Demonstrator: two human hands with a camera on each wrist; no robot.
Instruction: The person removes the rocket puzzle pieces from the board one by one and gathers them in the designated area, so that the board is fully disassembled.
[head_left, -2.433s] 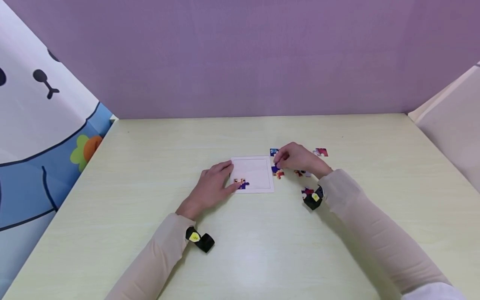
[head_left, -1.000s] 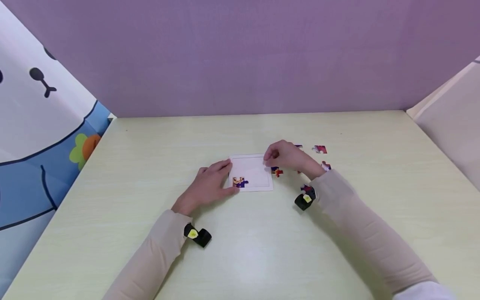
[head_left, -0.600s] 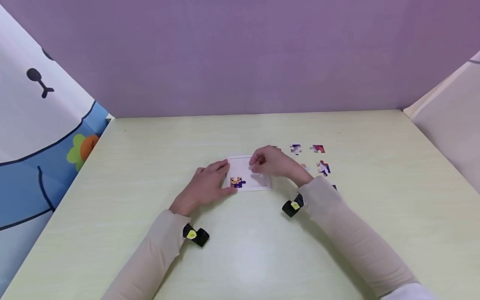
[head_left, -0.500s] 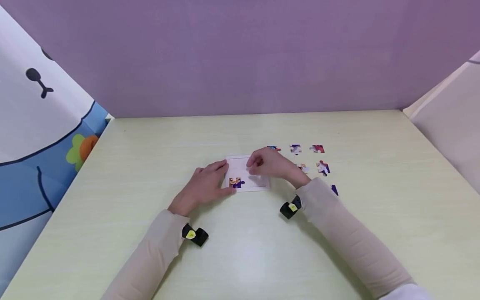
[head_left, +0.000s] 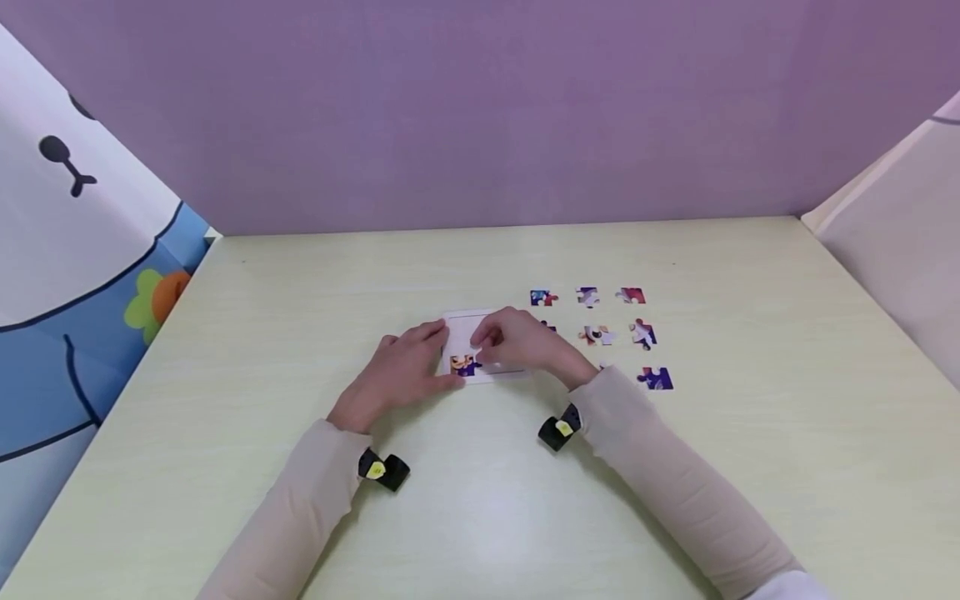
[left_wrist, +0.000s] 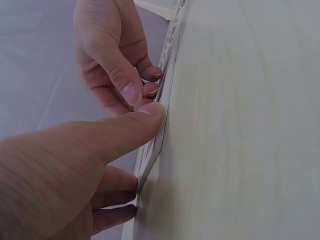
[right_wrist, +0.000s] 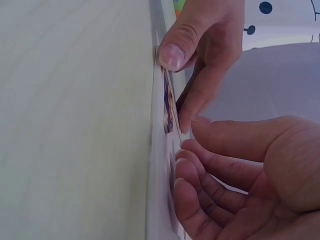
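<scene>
My sleeves are pale beige, and each wrist carries a black strap with a small yellow tag. The table is light yellow-green with a faint wood grain. The puzzle board is white. The piece lying in it shows dark purple with orange. The loose pieces mix blue, purple, red, white and a bit of orange; the nearest one is mostly purple. The back wall is plain mauve. The cloth on my left is white and blue with black outlines, black dots, and a green-and-orange flower.
</scene>
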